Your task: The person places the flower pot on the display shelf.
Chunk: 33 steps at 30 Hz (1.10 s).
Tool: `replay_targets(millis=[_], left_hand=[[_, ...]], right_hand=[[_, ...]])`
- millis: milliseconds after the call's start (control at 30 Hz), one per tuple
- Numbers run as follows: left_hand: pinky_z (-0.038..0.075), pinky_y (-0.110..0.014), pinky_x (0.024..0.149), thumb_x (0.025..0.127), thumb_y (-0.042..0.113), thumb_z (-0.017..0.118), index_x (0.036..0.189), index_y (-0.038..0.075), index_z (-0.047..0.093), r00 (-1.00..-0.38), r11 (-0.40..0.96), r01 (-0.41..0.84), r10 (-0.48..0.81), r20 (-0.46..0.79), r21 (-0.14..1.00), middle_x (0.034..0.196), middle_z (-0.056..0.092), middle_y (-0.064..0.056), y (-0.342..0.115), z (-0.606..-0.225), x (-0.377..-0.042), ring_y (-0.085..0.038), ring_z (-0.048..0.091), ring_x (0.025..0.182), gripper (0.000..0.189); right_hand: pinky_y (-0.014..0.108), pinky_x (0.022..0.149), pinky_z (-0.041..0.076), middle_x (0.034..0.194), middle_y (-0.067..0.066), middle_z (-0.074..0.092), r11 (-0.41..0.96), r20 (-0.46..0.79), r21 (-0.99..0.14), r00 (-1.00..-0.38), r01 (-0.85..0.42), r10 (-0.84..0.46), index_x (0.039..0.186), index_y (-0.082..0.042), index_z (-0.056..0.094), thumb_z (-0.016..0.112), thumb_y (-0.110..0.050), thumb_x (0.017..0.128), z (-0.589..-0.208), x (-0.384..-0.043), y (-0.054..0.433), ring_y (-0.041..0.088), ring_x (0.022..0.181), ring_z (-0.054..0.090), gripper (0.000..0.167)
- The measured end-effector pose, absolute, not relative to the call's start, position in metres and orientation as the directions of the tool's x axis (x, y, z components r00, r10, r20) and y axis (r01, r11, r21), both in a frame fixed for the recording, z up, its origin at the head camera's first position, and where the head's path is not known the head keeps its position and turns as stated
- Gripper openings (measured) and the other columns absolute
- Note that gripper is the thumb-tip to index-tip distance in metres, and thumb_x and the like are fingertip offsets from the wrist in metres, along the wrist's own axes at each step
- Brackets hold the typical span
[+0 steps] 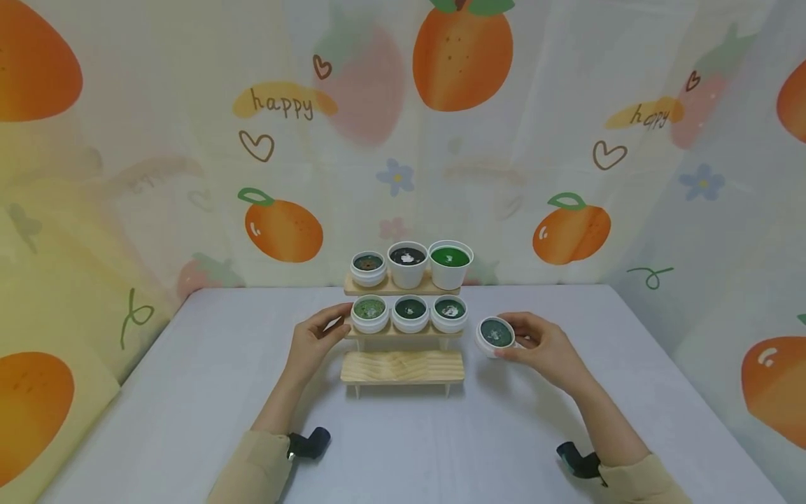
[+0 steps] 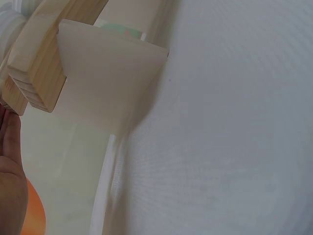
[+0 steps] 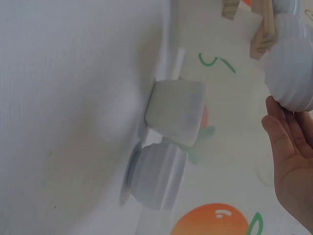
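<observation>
My left hand (image 1: 319, 336) grips the left end of the middle shelf of a three-tier wooden display stand (image 1: 403, 367), thumb in front, fingertips beside a pot. In the left wrist view its fingers (image 2: 12, 134) meet the board's end. My right hand (image 1: 544, 350) holds a small white ribbed pot (image 1: 495, 334) with a dark green filling, tilted toward me, right of the stand. On the middle shelf sit a light green pot (image 1: 370, 313) and two darker green ones (image 1: 411, 313). The top shelf bears a small pot (image 1: 368, 269), a black-filled cup (image 1: 407, 266) and a bright green cup (image 1: 450, 266).
In the right wrist view a plain white cup (image 3: 177, 110) and a ribbed white pot (image 3: 159, 176) stand on the white tablecloth (image 3: 63, 122). Behind the table hangs a fruit-printed cloth (image 1: 441, 161), with more cloth along both sides. Each wrist wears a black camera.
</observation>
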<state>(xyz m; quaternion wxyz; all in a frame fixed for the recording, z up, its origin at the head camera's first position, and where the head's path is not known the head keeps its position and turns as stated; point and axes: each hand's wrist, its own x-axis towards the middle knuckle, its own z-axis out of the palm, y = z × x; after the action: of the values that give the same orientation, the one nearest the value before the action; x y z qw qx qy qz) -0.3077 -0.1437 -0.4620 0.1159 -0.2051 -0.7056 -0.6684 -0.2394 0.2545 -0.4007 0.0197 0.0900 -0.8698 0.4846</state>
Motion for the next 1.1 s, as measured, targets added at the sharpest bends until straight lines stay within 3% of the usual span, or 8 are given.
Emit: replay_targets(millis=[367,633,1100], left_hand=[[0.051,-0.012,0.104,0.089,0.001,0.069,0.124,-0.009,0.062,-0.888,0.023,0.445,0.141,0.438,0.895,0.113,0.067,0.025,-0.142,-0.459,-0.308,0.008,0.060,0.116,0.037],[0.051,-0.013,0.104,0.089,0.000,0.069,0.125,-0.009,0.062,-0.886,0.019,0.448,0.143,0.441,0.894,0.114,0.067,0.025,-0.142,-0.459,-0.309,0.007,0.060,0.116,0.037],[0.051,-0.014,0.105,0.089,0.000,0.069,0.125,-0.010,0.062,-0.885,0.012,0.449,0.140,0.443,0.894,0.114,0.067,0.025,-0.144,-0.462,-0.308,0.007,0.060,0.117,0.038]], right_hand=[[0.028,0.103,0.056,0.127,0.014,0.065,0.460,0.126,-0.860,-0.965,-0.222,-0.230,0.127,-0.006,0.061,0.085,-0.021,0.077,-0.408,-0.235,0.237,0.025,0.117,0.065,0.058],[0.035,0.107,0.055,0.127,0.011,0.065,0.478,0.104,-0.851,-0.961,-0.220,-0.257,0.126,-0.008,0.062,0.086,-0.025,0.076,-0.407,-0.231,0.222,0.028,0.121,0.061,0.058],[0.027,0.103,0.057,0.126,0.009,0.067,0.400,0.148,-0.862,-0.910,-0.310,-0.388,0.125,-0.011,0.065,0.087,-0.023,0.074,-0.415,-0.234,0.181,0.023,0.115,0.065,0.058]])
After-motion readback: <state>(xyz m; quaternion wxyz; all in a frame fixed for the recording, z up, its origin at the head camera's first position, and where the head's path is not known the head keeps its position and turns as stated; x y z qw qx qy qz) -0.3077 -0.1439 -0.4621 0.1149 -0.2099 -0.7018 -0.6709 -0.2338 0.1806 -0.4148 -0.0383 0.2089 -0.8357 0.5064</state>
